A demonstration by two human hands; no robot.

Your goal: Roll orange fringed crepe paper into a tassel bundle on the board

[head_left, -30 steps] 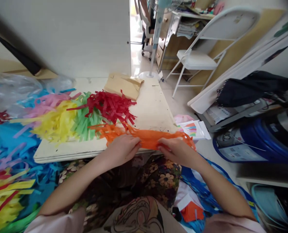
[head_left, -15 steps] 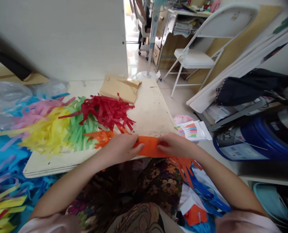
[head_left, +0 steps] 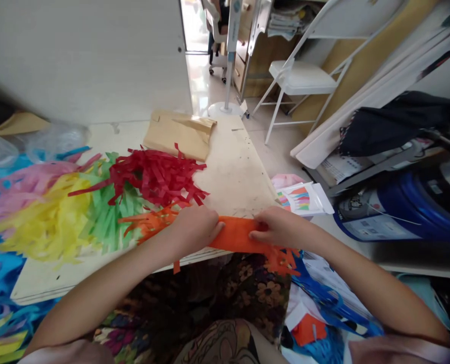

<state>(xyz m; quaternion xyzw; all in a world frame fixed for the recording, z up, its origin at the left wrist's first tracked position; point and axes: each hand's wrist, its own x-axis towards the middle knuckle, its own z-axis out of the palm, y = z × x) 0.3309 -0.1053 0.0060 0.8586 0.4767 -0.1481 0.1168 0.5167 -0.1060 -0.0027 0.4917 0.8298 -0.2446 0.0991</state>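
Both my hands hold a strip of orange fringed paper (head_left: pixel 237 236) flat at the near edge of a pale wooden board (head_left: pixel 237 172). My left hand (head_left: pixel 192 227) is closed on the strip's left part, where orange fringe spreads out over the board. My right hand (head_left: pixel 276 226) pinches its right part, with fringe hanging below the board's edge. Behind them on the board lie piles of red (head_left: pixel 154 174), green (head_left: pixel 109 215) and yellow fringed paper (head_left: pixel 54 225).
A brown paper bag (head_left: pixel 179 132) lies at the board's far end. Pink and blue fringe spill to the left. A white folding chair (head_left: pixel 304 76), a small packet of coloured paper (head_left: pixel 304 198), a blue drum (head_left: pixel 399 212) and blue scraps crowd the right.
The orange strip went from bunched to flattened between my hands, and its right fringe dropped below the board's edge. The view shifted down and closer.
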